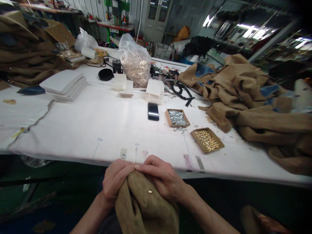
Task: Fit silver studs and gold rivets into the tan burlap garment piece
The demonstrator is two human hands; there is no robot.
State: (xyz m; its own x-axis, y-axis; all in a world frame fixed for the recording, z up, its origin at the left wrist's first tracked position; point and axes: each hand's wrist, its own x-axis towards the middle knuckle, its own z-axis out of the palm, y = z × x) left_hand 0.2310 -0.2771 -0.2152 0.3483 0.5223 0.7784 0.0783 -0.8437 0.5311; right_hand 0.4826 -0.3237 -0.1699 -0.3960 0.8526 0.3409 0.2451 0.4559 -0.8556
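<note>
Left hand (116,181) and right hand (162,178) were just past the front edge of the counter (73,136), both on a tan suede-like fabric piece (146,209). Fabric sat below the counter edge, not on it. Fingers (148,161) of both hands were closed, gripping the top fold, with the fingertips meeting at the crest. 1 gold stud (150,191) was set in the fabric just below the hands, facing up.

Handling, my read: fabric was soft, limp and fairly light, so it would slump if held at 1 point. Best hold looked like the folded edge near the stud, pinched on both sides. Stud was the only hard spot visible and looked small and smooth.

Nearest on the counter: 2 shallow cardboard trays, 1 of silver hardware (177,117), 1 of gold studs (207,139), with loose pieces spilled around them. Black phone (153,111) lay left of the trays. Heap of tan garments (246,94) lay to the right. Clear bag of pale pieces (134,63) stood farther back.
</note>
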